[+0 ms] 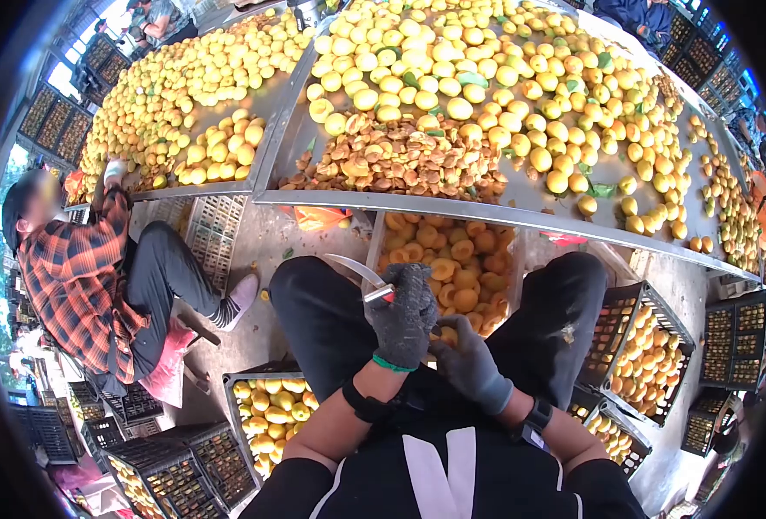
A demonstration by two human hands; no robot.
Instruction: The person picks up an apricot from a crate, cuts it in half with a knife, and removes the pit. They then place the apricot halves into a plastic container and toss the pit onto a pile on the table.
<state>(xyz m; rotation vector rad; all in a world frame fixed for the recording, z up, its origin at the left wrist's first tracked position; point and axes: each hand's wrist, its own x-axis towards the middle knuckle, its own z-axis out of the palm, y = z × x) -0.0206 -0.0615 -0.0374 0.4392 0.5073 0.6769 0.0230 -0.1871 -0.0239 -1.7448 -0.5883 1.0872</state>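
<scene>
My left hand [406, 313], in a dark grey glove with a green cuff, is closed around a knife [359, 271]. Its curved blade points up and to the left. Close beside it, my right hand [472, 368], in a lighter grey glove, has its fingers bent around an apricot [445, 336], partly hidden by the gloves. Just beyond both hands, between my knees, stands a crate of halved apricots [465, 259]. On the metal table's edge [487, 214] side lies a heap of brown pits [409, 157], with whole apricots [452, 65] spread behind.
To my left a person in a plaid shirt [76, 277] sits at the table. Crates of apricots stand by my left hip [270, 415] and my right leg [647, 355]. More black crates [733, 342] are at the far right and lower left.
</scene>
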